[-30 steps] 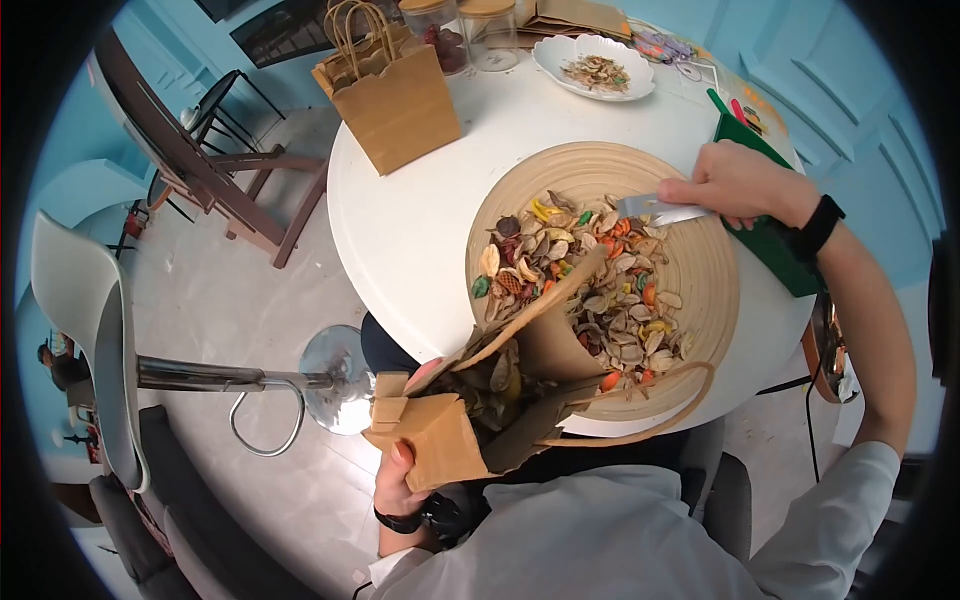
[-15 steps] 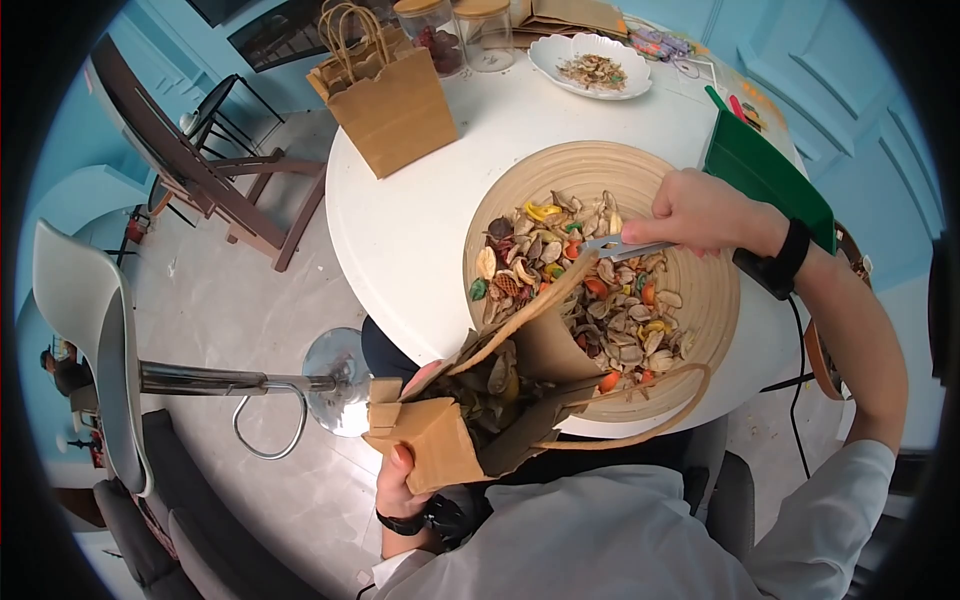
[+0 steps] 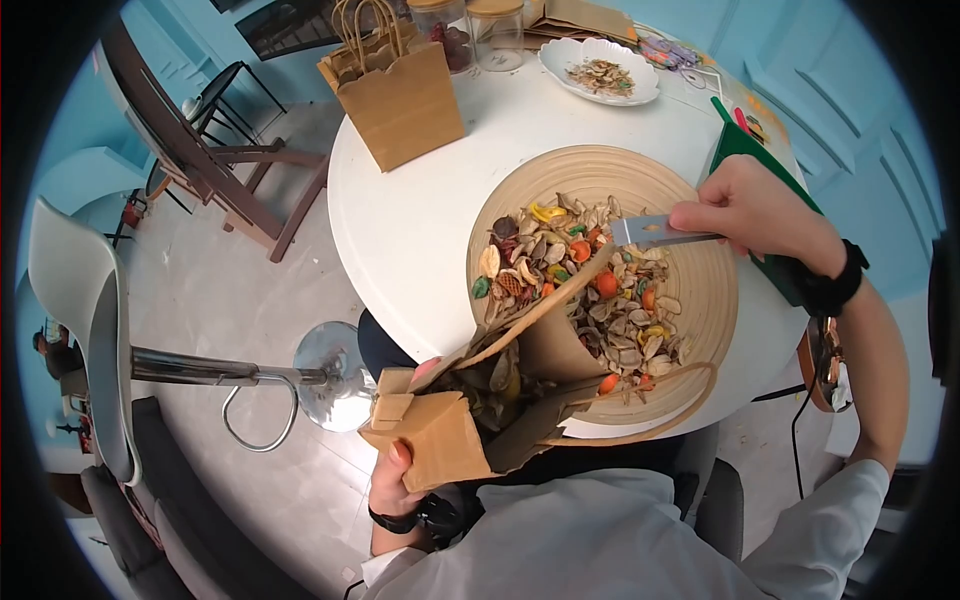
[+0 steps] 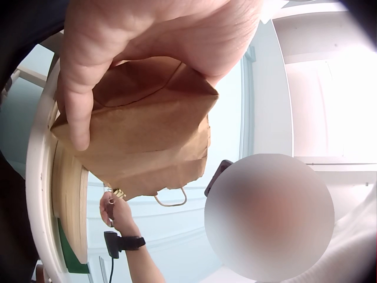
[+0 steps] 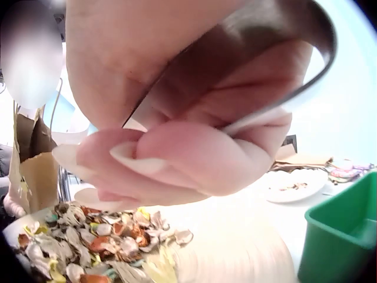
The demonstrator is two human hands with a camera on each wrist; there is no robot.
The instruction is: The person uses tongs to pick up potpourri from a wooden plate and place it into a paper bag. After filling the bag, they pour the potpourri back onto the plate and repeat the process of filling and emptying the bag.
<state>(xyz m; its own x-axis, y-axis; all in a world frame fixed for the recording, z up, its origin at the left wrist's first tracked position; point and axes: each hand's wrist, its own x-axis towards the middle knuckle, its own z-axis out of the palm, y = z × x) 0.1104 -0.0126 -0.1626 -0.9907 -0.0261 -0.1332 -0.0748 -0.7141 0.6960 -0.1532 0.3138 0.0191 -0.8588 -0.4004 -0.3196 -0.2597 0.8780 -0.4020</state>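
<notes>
Tongs (image 3: 645, 231) farther right — silvery, bent

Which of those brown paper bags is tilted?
The tilted bag is the one in the left hand, with dried leafy pieces showing inside. The upright bag stands on the white table beside lidded jars, untouched.

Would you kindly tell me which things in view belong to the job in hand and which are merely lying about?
Apparently for the job:
open paper bag, in the left hand
metal tongs, in the right hand
dried potpourri
round tray beneath it

Apparently just lying about:
standing paper bag
glass jars
white plate
green box
</notes>
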